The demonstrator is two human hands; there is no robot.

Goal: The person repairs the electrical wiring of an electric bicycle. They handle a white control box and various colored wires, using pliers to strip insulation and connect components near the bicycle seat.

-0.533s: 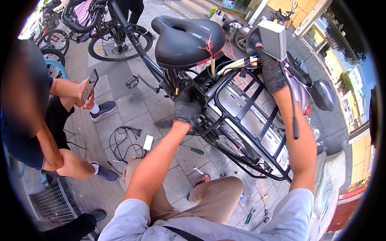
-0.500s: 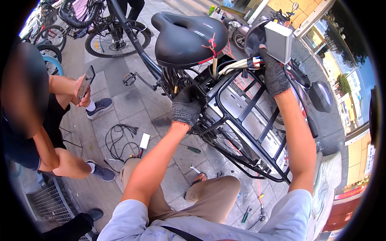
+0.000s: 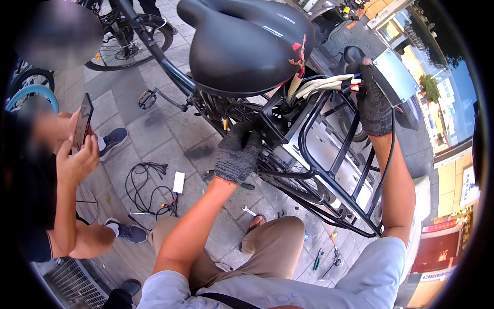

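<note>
In dark grey fingerless gloves, both my hands are at the rear of a bicycle with a wide black saddle (image 3: 247, 51). My right hand (image 3: 373, 105) grips a silver metal box (image 3: 396, 76) with cables, held above the right side of the black rear rack (image 3: 337, 167). A bundle of thick cream cables (image 3: 327, 85) runs toward that hand from behind the saddle. My left hand (image 3: 237, 154) is closed against the bike's frame below the saddle; its fingertips are partly hidden there. Beside the saddle, a stub of cable with frayed red ends (image 3: 297, 64) sticks up.
On the left a person holds a phone (image 3: 82, 123) in two hands. The pavement bears coiled black cables (image 3: 139, 188), a white box (image 3: 178, 182), a wrench (image 3: 249, 210) and green-handled pliers (image 3: 317, 259). Another bicycle's wheel (image 3: 128, 46) stands behind.
My right hand has moved right and a little lower with the metal box, turning its face upward. The saddle looks larger and nearer. The person at left now has two hands on the phone.
</note>
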